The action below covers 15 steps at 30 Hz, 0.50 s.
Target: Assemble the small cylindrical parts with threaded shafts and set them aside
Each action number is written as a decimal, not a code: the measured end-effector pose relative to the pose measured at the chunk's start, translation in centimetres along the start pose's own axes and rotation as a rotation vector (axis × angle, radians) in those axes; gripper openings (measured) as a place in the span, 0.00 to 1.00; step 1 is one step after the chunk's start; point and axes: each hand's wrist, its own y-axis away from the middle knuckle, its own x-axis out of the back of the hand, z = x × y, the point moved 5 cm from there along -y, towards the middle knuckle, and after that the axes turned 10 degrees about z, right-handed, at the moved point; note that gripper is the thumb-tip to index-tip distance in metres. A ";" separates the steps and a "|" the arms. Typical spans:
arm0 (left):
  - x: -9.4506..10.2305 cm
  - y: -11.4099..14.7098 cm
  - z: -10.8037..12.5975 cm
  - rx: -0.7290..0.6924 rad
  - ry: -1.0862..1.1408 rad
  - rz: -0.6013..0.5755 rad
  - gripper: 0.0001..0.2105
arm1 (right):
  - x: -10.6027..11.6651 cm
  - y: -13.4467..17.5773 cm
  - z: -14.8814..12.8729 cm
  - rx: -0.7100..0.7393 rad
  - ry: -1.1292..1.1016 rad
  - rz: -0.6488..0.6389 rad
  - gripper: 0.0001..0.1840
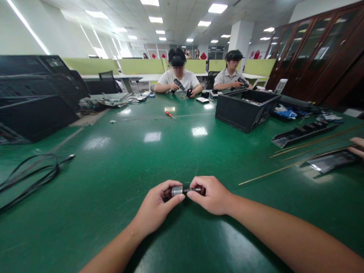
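My left hand is closed around a small silver metal cylinder, thumb along its near side. From the cylinder's right end runs a thin dark metal shaft with a stepped surface. My right hand pinches this shaft between thumb and fingers. Cylinder and shaft lie in one line, just above the green table. Whether they are one piece or two parts put together, I cannot tell. My fingers cover some of both.
Black cables lie at left, near dark computer cases. An orange screwdriver lies mid-table. A black case, metal strips and thin brass rods are at right. Two people with power drills sit opposite; another person's hand shows at the right edge.
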 end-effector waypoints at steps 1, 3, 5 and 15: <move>0.0 0.0 0.0 0.002 0.002 -0.001 0.13 | 0.0 0.0 0.0 0.000 0.001 0.001 0.06; 0.0 0.0 -0.1 0.005 0.007 -0.003 0.14 | 0.0 0.0 0.1 0.000 -0.003 0.005 0.06; 0.0 -0.1 -0.2 0.011 0.013 -0.005 0.14 | -0.1 0.0 0.2 0.001 -0.009 0.007 0.07; 0.0 -0.1 -0.5 0.037 0.060 -0.005 0.14 | 0.2 -0.1 -0.1 0.002 -0.008 0.041 0.07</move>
